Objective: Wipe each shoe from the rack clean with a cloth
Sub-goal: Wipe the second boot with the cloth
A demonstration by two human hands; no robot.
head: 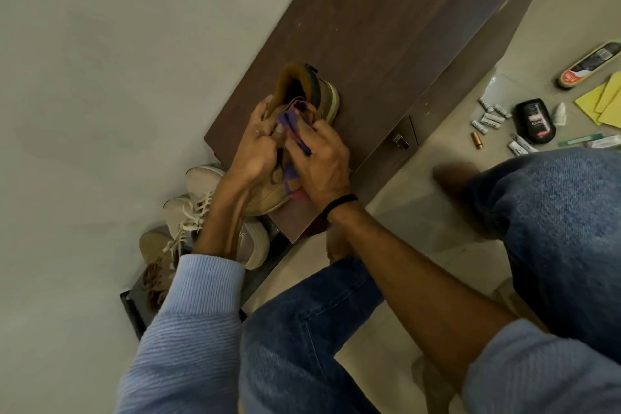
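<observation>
At the near end of the dark wooden worktop (386, 27), in the head view, a tan shoe (323, 94) rests with its heel toward twelve o'clock and its toe toward six. The left hand (258, 148) grips the shoe's side at nine o'clock, fingers curled by the collar. The right hand (324, 161) pinches a purple cloth (288, 119) and presses it onto the upper. By my reading, the wipe of this shoe is under way, not finished.

Toward seven o'clock from it, pale sneakers (198, 205) and a brown shoe (153, 245) sit on a low black rack (132, 309). Whether those have been cleaned I cannot tell, so they may well be left to do.

The worktop is flecked with pale scuffs and stands against a plain grey wall (100, 77). On the beige tiled floor (420, 161) toward three o'clock lie a shoe brush (588, 64), a black polish sponge (534, 121), yellow cloths (605, 101) and small grey cylinders (489, 118) — all well apart from the shoe.
</observation>
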